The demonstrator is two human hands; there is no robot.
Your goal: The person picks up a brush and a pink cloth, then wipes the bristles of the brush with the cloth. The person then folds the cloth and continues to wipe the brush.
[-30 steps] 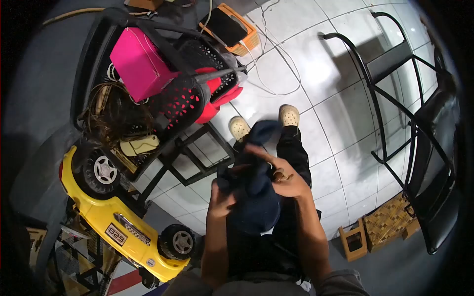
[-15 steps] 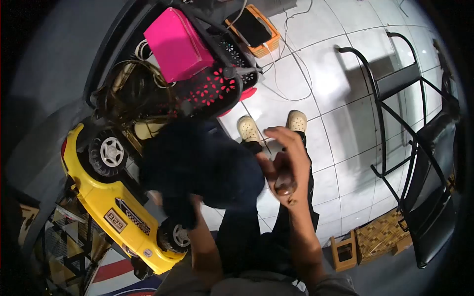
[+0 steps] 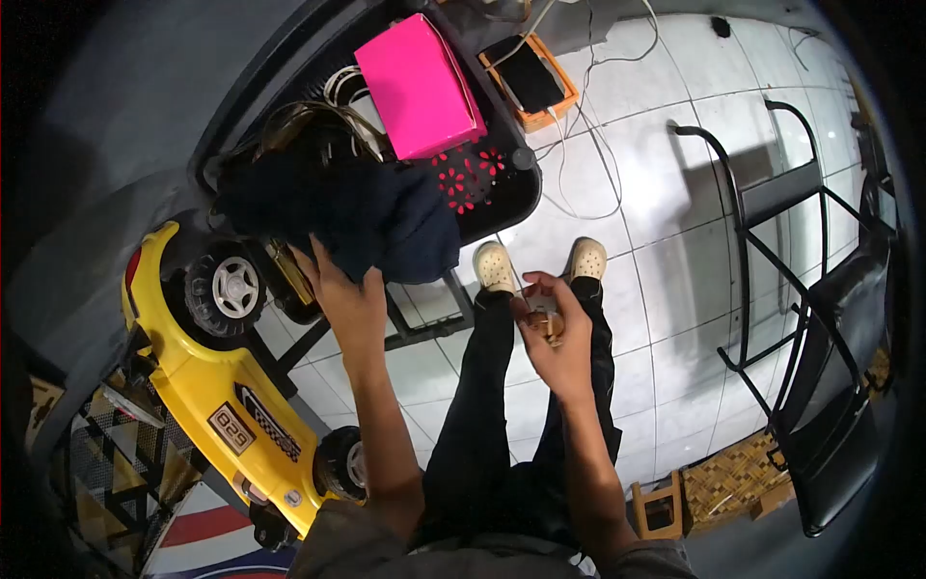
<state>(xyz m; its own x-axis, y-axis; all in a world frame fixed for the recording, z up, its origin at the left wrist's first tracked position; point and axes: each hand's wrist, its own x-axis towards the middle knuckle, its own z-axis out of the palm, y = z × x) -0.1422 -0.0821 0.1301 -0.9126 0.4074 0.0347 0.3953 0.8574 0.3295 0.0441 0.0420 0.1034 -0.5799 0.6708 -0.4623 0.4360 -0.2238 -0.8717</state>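
Note:
A dark navy cloth (image 3: 386, 217) lies bunched over the near part of a black basket (image 3: 521, 193) with a red flower pattern. My left hand (image 3: 342, 294) is at the cloth's lower edge, fingers apart, the tips touching or just beside it; it does not grasp the cloth. My right hand (image 3: 559, 333) is curled round a small, shiny, amber-coloured object (image 3: 550, 326), palm up, above my right leg. What that object is cannot be made out.
A pink box (image 3: 415, 87) stands in the basket beside coiled cables. Behind is an orange basket (image 3: 564, 101) with a black device and white cable. A yellow toy car (image 3: 198, 386) is at left, a black metal-framed chair (image 3: 830, 386) at right, a woven box (image 3: 728, 482) at lower right.
The navy cloth has moved up and away from me onto the basket. My left hand has come into view below it with its fingers spread. My right hand still holds the small object.

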